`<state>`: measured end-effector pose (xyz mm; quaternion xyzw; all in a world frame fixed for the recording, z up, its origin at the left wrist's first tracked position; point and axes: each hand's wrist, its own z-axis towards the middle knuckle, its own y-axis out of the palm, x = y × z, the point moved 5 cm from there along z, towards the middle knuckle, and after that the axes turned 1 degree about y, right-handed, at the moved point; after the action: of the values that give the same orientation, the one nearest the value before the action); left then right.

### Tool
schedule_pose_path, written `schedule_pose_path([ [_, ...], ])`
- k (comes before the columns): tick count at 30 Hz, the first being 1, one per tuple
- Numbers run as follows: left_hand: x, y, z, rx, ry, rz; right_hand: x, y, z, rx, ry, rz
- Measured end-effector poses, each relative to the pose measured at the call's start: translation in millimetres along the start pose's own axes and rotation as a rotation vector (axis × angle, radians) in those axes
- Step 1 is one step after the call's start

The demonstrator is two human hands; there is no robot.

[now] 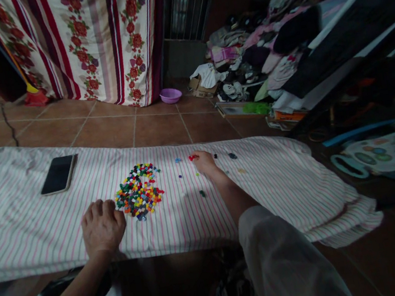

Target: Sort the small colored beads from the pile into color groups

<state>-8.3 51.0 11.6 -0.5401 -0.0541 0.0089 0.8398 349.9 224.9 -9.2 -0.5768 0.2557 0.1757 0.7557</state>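
Observation:
My left hand [102,225] rests on the striped cloth with its fingers curled in, just left of a pile of small coloured cubes [139,193]. Red, yellow, green, white, orange and dark cubes are mixed in that pile. My right hand [204,163] is closed in a pinch at a small cluster of red cubes [191,158]; the fingertips partly hide it. Light blue cubes [178,160] lie to its left. Nearby are a purple cube [180,176], a lime green cube [198,174], dark green cubes [202,193], dark grey cubes [232,155] and beige cubes [242,171].
The striped cloth [283,189] covers a long, low surface before me. A phone [58,175] lies on its left part. Beyond, on the tiled floor, are a purple basin [171,95], a red broom [35,98] and a heap of clothes [257,52]. A flowered curtain [96,43] hangs behind.

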Motion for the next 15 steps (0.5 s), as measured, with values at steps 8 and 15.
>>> schedule_pose_path([
  [8,-1.3,1.4,-0.4,-0.004,-0.013,-0.018,-1.7,1.8,-0.9,-0.022,-0.002,-0.032],
  [15,-3.3,5.1,0.1,-0.022,-0.022,-0.024,-4.0,-2.3,-6.4,-0.016,0.000,0.070],
])
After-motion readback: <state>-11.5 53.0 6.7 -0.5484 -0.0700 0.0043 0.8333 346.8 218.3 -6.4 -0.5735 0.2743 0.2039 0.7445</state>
